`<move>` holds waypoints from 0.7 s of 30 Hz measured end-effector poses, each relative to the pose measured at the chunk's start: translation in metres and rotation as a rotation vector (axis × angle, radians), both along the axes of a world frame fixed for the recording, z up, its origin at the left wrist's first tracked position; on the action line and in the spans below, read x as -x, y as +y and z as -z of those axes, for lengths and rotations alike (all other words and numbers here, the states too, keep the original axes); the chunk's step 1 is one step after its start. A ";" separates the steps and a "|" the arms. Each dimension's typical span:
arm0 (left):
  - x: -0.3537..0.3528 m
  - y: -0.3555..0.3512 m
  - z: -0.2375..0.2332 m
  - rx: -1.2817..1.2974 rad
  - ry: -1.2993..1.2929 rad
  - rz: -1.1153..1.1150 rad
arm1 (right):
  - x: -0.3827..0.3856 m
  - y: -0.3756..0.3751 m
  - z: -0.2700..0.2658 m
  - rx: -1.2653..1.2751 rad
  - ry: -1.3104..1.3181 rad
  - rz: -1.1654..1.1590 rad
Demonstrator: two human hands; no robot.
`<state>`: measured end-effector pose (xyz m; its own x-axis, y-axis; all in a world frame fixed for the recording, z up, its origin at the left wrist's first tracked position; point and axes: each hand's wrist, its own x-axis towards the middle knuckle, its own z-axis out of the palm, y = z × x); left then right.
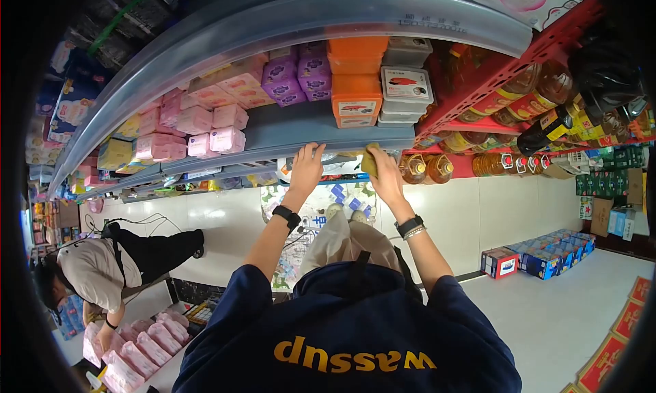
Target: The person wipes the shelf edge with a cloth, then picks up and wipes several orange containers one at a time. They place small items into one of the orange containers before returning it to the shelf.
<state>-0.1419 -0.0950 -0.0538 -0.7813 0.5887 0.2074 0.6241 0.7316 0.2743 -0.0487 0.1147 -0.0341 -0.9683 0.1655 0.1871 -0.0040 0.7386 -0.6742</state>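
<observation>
Your right hand [386,174] pinches the yellow cloth [370,163] at the shelf edge [266,152]; your left hand [307,167] rests there, fingers loosely spread. Press flat, evenly, clear of those orange boxes [357,99]!

place: shop | signs: stocked shelf [294,128], rows of amber bottles [438,171], stacked pink packs [227,140]

"wassup" on the navy shirt [348,319]
</observation>
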 end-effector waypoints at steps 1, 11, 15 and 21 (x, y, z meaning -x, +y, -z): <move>0.000 0.001 0.000 0.002 0.007 -0.009 | 0.005 -0.002 -0.002 -0.027 0.031 -0.033; 0.008 0.011 -0.006 -0.029 -0.053 -0.091 | 0.034 -0.015 0.001 -0.011 0.000 -0.167; 0.008 0.015 -0.006 -0.024 -0.067 -0.128 | 0.033 -0.013 0.009 -0.114 -0.020 -0.208; 0.005 0.017 -0.001 0.007 -0.045 -0.167 | 0.034 -0.017 0.023 -0.258 -0.002 -0.174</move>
